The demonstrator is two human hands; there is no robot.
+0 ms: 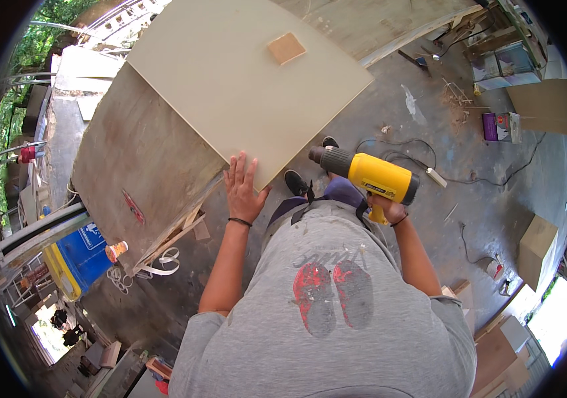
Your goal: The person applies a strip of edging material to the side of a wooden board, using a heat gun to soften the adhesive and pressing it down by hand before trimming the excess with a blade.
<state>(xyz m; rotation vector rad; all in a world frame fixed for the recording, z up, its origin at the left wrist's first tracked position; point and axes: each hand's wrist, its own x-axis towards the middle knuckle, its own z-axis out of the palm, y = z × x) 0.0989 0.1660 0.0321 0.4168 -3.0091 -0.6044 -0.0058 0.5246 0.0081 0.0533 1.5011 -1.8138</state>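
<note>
A large pale beige panel (pixel 237 79) lies flat on a worn wooden worktable, its near corner jutting over the table's edge. My left hand (pixel 244 192) rests on that corner with fingers spread over the top face. My right hand (pixel 389 208) is wrapped round the handle of a yellow heat gun (pixel 377 176). Its black nozzle points left toward the panel's near right edge, and a gap shows between them. A small square tan piece (pixel 286 48) sits on the panel's far part.
Left of the panel, a red-handled tool (pixel 133 207) lies on the worktable (pixel 137 139). A blue and yellow container (pixel 84 259) stands beyond its left end, near an orange and white cup (pixel 117 251). Black cable (pixel 476 178) and a purple box (pixel 501 127) are on the floor at right.
</note>
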